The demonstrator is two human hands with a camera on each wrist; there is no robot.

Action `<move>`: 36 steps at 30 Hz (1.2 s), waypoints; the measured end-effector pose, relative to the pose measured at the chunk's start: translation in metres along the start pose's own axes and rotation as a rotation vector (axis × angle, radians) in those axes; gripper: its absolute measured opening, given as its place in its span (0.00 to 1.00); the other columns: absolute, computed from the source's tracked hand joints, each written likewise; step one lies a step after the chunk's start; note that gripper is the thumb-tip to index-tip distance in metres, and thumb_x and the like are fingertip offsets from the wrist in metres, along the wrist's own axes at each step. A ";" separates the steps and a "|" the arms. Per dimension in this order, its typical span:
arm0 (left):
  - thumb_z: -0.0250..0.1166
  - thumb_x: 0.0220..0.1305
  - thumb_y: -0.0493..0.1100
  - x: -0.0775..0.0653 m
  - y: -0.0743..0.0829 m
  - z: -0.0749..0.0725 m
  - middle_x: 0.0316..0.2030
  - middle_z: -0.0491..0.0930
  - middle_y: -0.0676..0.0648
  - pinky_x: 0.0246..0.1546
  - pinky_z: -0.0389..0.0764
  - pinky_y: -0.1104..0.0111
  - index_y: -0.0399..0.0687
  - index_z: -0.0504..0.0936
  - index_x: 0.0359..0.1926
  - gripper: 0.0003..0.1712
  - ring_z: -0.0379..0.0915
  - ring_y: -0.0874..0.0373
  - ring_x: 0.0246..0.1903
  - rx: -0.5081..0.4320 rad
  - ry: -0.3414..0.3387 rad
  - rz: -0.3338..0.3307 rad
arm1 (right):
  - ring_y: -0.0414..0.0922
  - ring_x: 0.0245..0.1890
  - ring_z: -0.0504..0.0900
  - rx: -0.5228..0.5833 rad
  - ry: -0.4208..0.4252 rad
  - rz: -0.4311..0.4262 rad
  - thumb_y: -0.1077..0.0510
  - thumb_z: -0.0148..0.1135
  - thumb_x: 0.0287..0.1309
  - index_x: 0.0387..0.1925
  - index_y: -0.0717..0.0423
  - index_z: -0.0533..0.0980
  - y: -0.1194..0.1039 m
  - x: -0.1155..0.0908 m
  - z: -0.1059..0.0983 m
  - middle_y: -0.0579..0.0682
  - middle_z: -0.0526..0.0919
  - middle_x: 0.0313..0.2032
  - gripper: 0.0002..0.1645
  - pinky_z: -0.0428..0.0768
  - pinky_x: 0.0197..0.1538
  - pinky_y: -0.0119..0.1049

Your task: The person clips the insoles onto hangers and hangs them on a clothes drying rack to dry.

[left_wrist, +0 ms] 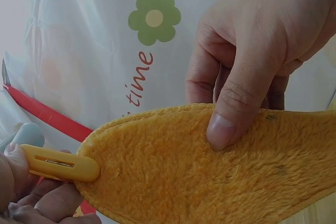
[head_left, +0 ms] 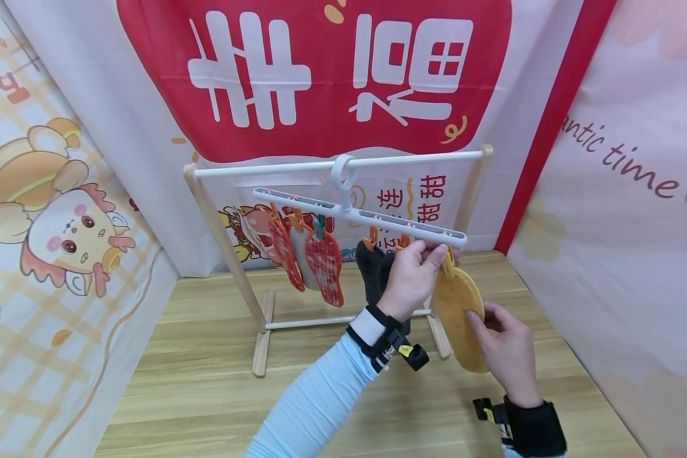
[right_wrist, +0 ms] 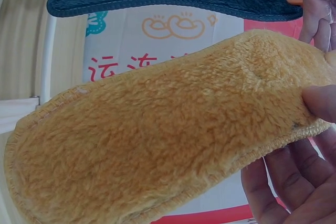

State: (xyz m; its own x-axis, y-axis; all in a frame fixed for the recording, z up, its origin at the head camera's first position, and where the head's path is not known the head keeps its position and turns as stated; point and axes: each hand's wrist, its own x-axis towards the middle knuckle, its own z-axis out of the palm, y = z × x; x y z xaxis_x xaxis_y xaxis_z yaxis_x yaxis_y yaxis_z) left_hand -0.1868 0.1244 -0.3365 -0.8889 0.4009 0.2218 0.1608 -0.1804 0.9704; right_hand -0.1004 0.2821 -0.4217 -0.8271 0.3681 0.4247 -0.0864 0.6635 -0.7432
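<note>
A fuzzy yellow insole (head_left: 457,321) hangs below the right end of a white clip hanger (head_left: 378,219). My left hand (head_left: 408,280) pinches a yellow clip (left_wrist: 60,163), whose tip overlaps the top end of the insole in the left wrist view. With thumb and fingers on either face, my right hand (head_left: 509,350) grips the insole by its side edge. Dark insoles (head_left: 372,273) hang from orange clips just left of it, partly behind my left hand. On the hanger's other half are red patterned insoles (head_left: 325,267) and a grey one (head_left: 305,257).
The hanger's hook goes over the white top rail (head_left: 275,168) of a wooden-legged rack (head_left: 229,254). Underneath is a wood-grain table (head_left: 206,362). Printed cloths stand behind and on both sides, the back one with a red panel (head_left: 332,76).
</note>
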 end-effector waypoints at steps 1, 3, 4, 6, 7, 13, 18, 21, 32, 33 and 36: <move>0.55 0.65 0.54 0.000 0.000 0.000 0.49 0.84 0.40 0.51 0.78 0.75 0.47 0.78 0.55 0.23 0.83 0.54 0.50 0.002 0.002 0.001 | 0.14 0.28 0.71 0.001 0.000 -0.002 0.52 0.65 0.58 0.41 0.60 0.83 0.000 0.000 0.000 0.55 0.88 0.35 0.16 0.74 0.34 0.12; 0.55 0.65 0.55 -0.001 0.000 0.000 0.49 0.84 0.41 0.51 0.78 0.75 0.48 0.78 0.55 0.23 0.83 0.56 0.50 0.008 0.007 0.003 | 0.15 0.28 0.72 0.003 0.000 -0.008 0.52 0.65 0.58 0.41 0.59 0.83 0.000 0.001 -0.001 0.55 0.88 0.35 0.16 0.74 0.34 0.12; 0.55 0.65 0.55 -0.001 0.000 0.000 0.49 0.84 0.41 0.51 0.78 0.75 0.48 0.79 0.55 0.23 0.83 0.56 0.49 0.010 0.008 0.004 | 0.15 0.28 0.72 0.007 0.001 -0.012 0.52 0.65 0.58 0.40 0.60 0.83 -0.001 0.001 -0.001 0.55 0.88 0.35 0.16 0.74 0.34 0.12; 0.55 0.65 0.55 -0.001 0.000 0.001 0.49 0.84 0.41 0.51 0.78 0.75 0.48 0.79 0.54 0.23 0.83 0.57 0.49 0.016 0.011 0.006 | 0.15 0.29 0.72 0.011 0.002 -0.019 0.52 0.65 0.58 0.40 0.60 0.83 -0.001 0.001 -0.001 0.56 0.88 0.35 0.16 0.74 0.34 0.12; 0.55 0.65 0.55 -0.001 0.000 0.001 0.49 0.84 0.42 0.51 0.78 0.75 0.48 0.79 0.54 0.23 0.83 0.58 0.49 0.020 0.013 0.006 | 0.15 0.29 0.72 0.014 0.003 -0.021 0.52 0.65 0.58 0.40 0.60 0.83 -0.001 0.001 -0.001 0.56 0.88 0.35 0.16 0.74 0.34 0.12; 0.55 0.65 0.55 -0.001 0.000 0.000 0.48 0.85 0.42 0.50 0.79 0.76 0.47 0.80 0.54 0.23 0.84 0.61 0.47 0.038 0.020 0.013 | 0.15 0.28 0.72 0.015 0.000 -0.006 0.51 0.64 0.58 0.41 0.61 0.83 -0.004 0.001 -0.001 0.57 0.87 0.35 0.17 0.73 0.34 0.11; 0.55 0.66 0.53 0.000 -0.001 0.000 0.47 0.85 0.39 0.49 0.79 0.76 0.44 0.80 0.53 0.23 0.84 0.58 0.47 0.051 0.024 0.031 | 0.17 0.28 0.73 0.029 -0.010 0.005 0.51 0.65 0.58 0.41 0.61 0.83 -0.005 0.002 -0.001 0.57 0.87 0.35 0.17 0.74 0.34 0.12; 0.56 0.66 0.53 0.000 -0.002 0.000 0.46 0.86 0.42 0.49 0.79 0.76 0.43 0.81 0.53 0.23 0.84 0.58 0.47 0.055 0.033 0.027 | 0.17 0.27 0.73 0.026 -0.020 0.010 0.51 0.64 0.58 0.41 0.61 0.83 -0.004 0.003 0.000 0.57 0.87 0.35 0.18 0.75 0.34 0.14; 0.57 0.65 0.54 -0.002 -0.007 0.003 0.48 0.86 0.48 0.48 0.79 0.77 0.48 0.82 0.57 0.25 0.83 0.61 0.49 0.080 0.057 0.022 | 0.20 0.27 0.73 0.019 -0.066 0.036 0.47 0.62 0.59 0.45 0.60 0.82 0.002 0.007 0.005 0.57 0.87 0.37 0.22 0.77 0.34 0.17; 0.57 0.65 0.55 -0.001 -0.008 0.003 0.48 0.86 0.49 0.47 0.79 0.77 0.48 0.82 0.57 0.25 0.83 0.62 0.48 0.087 0.059 0.022 | 0.20 0.27 0.73 0.014 -0.069 0.037 0.47 0.62 0.59 0.45 0.59 0.82 0.003 0.008 0.006 0.56 0.87 0.37 0.22 0.77 0.34 0.17; 0.57 0.64 0.59 -0.002 -0.009 0.003 0.48 0.86 0.52 0.47 0.79 0.78 0.50 0.81 0.58 0.28 0.82 0.64 0.48 0.127 0.063 0.028 | 0.21 0.27 0.73 0.006 -0.072 0.036 0.46 0.61 0.60 0.45 0.59 0.82 0.005 0.010 0.008 0.55 0.87 0.38 0.21 0.77 0.34 0.17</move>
State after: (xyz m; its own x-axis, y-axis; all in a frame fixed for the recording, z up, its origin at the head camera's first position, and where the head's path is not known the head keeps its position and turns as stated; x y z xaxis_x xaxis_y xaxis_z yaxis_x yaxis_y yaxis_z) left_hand -0.1855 0.1283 -0.3454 -0.9078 0.3394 0.2464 0.2355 -0.0736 0.9691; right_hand -0.1131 0.2842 -0.4253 -0.8675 0.3434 0.3599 -0.0591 0.6472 -0.7601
